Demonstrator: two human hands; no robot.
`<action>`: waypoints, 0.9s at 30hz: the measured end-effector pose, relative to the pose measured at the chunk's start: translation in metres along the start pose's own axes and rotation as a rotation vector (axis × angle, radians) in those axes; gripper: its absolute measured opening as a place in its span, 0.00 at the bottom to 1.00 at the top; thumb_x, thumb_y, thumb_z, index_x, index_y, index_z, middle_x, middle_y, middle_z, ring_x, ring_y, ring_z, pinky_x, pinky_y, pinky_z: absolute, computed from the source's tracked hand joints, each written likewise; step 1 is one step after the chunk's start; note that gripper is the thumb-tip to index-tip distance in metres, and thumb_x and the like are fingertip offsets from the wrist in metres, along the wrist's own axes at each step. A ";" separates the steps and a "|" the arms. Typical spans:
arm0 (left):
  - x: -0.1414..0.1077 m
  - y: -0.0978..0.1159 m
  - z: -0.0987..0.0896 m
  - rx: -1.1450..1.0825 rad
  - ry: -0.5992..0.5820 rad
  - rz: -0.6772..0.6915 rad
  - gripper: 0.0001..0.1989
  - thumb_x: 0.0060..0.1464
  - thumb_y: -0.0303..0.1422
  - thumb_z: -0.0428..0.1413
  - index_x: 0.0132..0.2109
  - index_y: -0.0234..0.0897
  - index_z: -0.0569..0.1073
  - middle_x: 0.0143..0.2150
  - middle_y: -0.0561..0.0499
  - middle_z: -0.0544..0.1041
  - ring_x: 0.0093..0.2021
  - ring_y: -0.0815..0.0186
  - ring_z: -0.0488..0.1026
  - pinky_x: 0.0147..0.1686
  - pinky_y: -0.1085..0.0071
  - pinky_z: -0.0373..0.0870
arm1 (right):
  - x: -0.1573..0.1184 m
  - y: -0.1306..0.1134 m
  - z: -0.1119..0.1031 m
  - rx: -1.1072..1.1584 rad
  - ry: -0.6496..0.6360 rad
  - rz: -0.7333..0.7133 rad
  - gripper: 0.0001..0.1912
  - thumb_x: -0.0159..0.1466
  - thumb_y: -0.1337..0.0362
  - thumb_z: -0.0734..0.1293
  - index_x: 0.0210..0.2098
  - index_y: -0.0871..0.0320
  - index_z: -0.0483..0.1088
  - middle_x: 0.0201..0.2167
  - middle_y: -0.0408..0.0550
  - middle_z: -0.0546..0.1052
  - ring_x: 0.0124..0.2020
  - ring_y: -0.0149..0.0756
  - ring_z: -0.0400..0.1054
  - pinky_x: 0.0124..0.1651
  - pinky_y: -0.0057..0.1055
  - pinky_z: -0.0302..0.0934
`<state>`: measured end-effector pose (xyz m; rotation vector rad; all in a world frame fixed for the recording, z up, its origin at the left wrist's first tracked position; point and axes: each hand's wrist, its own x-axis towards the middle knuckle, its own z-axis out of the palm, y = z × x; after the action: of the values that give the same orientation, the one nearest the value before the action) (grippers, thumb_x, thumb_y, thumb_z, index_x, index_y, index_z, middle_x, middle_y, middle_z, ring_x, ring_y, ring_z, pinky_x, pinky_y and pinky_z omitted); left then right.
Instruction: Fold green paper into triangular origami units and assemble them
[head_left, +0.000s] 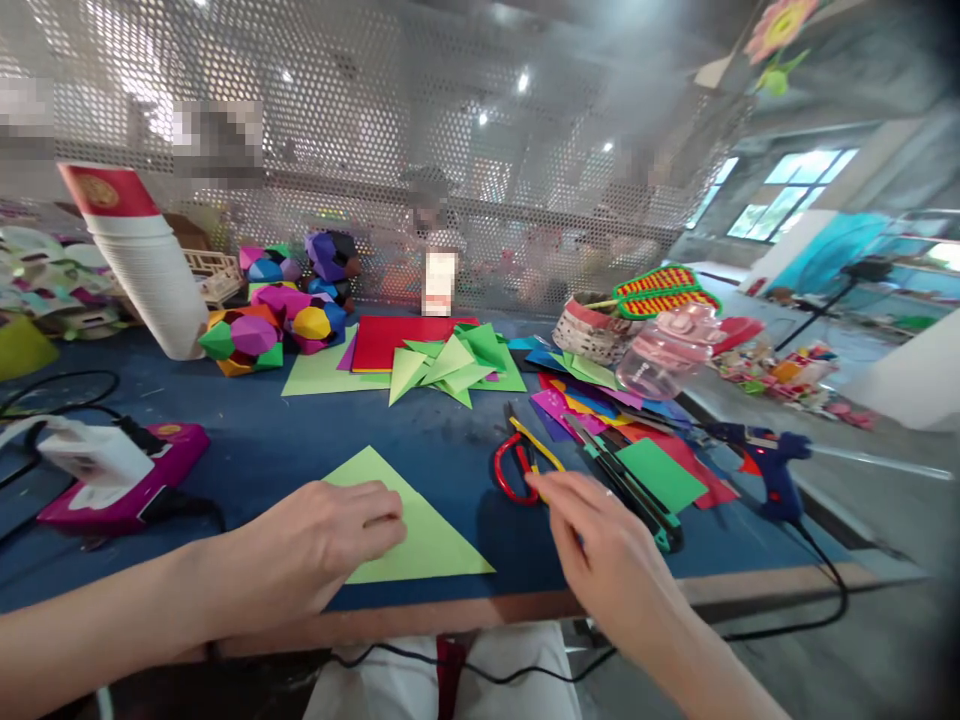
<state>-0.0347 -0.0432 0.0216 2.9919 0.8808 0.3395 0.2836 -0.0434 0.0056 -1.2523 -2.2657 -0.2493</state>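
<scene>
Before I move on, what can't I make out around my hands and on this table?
- Head view: part of the light green sheet, covered by the left hand.
- Head view: part of the scissors, behind the right hand; how firmly the fingers hold them, if at all, is unclear.
- Head view: lettering on the pink bottle, too small.
- Head view: the bright upright panel, its content pixelated.

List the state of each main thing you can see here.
Light green paper: triangular, flat, under the left hand.
Scissors: lying at the right hand; blade opening unclear.
Power strip: plugs inserted.
Paper cups: stacked.
Glue gun: corded; on or off unclear.
Pink bottle: lid on.
</scene>
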 end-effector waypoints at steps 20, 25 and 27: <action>-0.002 -0.025 0.021 -0.311 -0.168 -0.067 0.26 0.71 0.31 0.47 0.72 0.48 0.55 0.73 0.53 0.57 0.74 0.57 0.49 0.71 0.55 0.50 | 0.035 -0.006 0.017 0.634 -0.271 0.531 0.18 0.65 0.56 0.65 0.52 0.54 0.64 0.26 0.39 0.69 0.24 0.33 0.64 0.28 0.30 0.59; -0.003 -0.044 0.003 -0.472 -0.295 0.015 0.31 0.69 0.25 0.47 0.73 0.54 0.52 0.75 0.57 0.51 0.75 0.60 0.43 0.72 0.53 0.43 | 0.030 -0.068 0.016 1.078 -0.288 0.726 0.16 0.64 0.51 0.68 0.43 0.53 0.62 0.25 0.38 0.69 0.24 0.31 0.67 0.29 0.28 0.64; -0.002 -0.046 0.000 -0.486 -0.314 0.023 0.33 0.66 0.24 0.50 0.73 0.52 0.52 0.75 0.55 0.50 0.75 0.58 0.43 0.72 0.50 0.42 | 0.033 -0.089 0.020 1.192 -0.367 0.714 0.14 0.66 0.54 0.67 0.44 0.53 0.60 0.27 0.38 0.70 0.25 0.30 0.67 0.29 0.27 0.65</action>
<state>-0.0606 -0.0058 0.0178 2.5114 0.6246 0.0628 0.1890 -0.0606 0.0144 -1.2824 -1.4958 1.4403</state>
